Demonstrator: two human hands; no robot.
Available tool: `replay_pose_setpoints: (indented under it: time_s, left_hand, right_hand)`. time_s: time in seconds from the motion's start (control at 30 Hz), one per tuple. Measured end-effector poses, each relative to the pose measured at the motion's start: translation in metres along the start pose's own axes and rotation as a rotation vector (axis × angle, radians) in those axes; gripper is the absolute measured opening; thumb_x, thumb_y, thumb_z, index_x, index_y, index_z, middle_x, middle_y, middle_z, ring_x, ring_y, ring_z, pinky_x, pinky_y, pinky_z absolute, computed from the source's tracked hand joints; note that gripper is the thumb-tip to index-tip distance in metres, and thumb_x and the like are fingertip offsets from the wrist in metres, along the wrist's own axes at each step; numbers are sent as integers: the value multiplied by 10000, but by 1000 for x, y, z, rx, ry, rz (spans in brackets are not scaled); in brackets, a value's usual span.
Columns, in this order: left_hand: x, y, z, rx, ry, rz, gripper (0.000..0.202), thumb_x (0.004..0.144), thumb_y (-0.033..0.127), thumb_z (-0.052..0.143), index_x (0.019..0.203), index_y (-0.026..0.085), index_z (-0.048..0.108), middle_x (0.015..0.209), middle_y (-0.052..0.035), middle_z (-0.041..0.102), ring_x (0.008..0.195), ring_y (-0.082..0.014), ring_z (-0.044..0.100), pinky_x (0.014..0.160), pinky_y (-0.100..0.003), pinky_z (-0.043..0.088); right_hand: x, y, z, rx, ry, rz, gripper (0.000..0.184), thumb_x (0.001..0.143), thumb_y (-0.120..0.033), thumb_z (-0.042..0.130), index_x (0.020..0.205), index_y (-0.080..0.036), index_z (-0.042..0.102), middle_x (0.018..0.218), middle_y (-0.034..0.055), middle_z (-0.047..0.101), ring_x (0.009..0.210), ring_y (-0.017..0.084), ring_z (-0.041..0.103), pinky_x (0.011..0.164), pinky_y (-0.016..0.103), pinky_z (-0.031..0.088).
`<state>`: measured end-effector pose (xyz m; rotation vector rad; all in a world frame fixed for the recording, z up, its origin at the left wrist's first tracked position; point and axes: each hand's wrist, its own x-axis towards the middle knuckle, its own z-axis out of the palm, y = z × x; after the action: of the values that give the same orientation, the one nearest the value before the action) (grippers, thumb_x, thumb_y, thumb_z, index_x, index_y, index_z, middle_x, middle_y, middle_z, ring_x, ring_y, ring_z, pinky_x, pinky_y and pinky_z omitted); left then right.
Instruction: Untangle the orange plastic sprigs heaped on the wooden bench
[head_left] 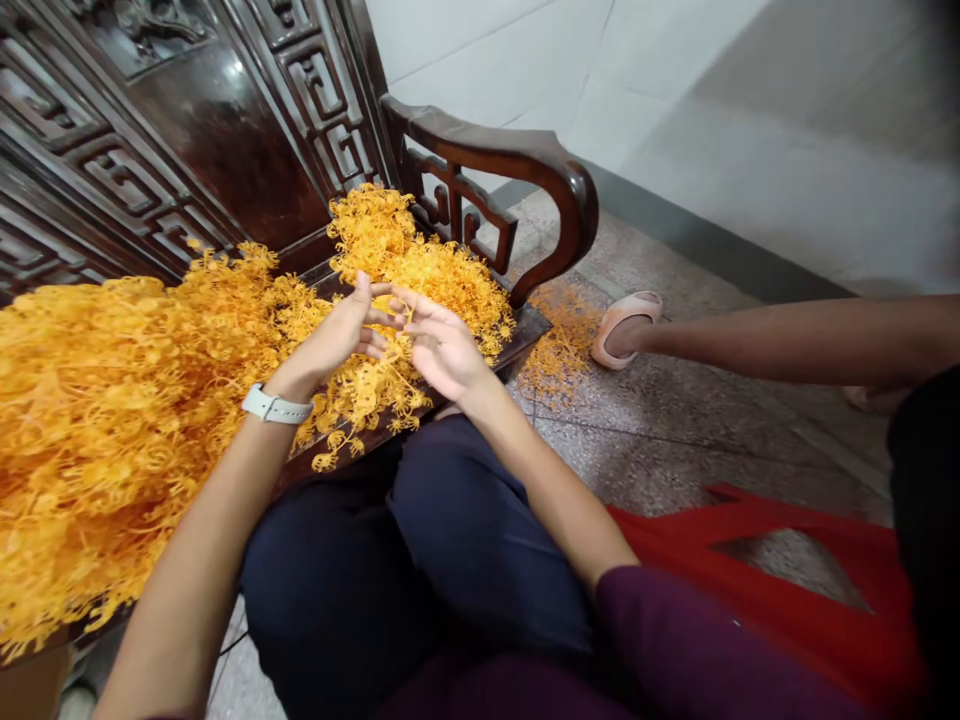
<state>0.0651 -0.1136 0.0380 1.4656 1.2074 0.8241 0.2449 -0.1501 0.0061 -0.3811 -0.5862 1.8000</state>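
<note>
Head camera view: a loose cluster of yellow-orange, curly-petalled sprigs on thin stems lies directly below the fingers of both hands, at the front edge of a dark brown, glossy carved wooden bench. The left hand, with a pale watch on a light strap at its wrist, is spread loosely, thumb raised and apart from the fingers, which reach toward the other hand. The right hand is turned palm up with its fingers partly curled; a thin yellow stem shows at its fingertips, but whether they pinch it cannot be told. The fingertips of the two hands meet or overlap just above the cluster.

Beyond the hands, near the armrest, sits a mound of the same yellow-orange sprigs, and a much larger heap of them spreads along the seat beside the left forearm. Orange scraps are scattered on the speckled grey floor, next to a pale pink open-toed slipper on another person's foot. A red sheet lies farther right.
</note>
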Motion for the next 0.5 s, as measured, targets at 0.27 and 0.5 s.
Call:
replay_pose_setpoints:
  time_s: [0.27,0.5]
  left_hand:
    - [-48,-17,-9,91,-72,6,425,786,604,934,869,210,799,515,52,427,409,-79,283,434,-276,267]
    - [-56,-73,-17,-55,234,148,547,855,781,764,909,238,795,828,-56,756,805,-213,712,747,-352,592]
  right_hand:
    - [24,22,10,-355,34,-195,312,847,-120,815,1136,-220,757,1142,40,762,1103,168,690,1024,347,565]
    - [20,59,-4,-539,-118,23,309,809,-390,921,950,-193,729,918,26,735,830,148,637,724,300,524]
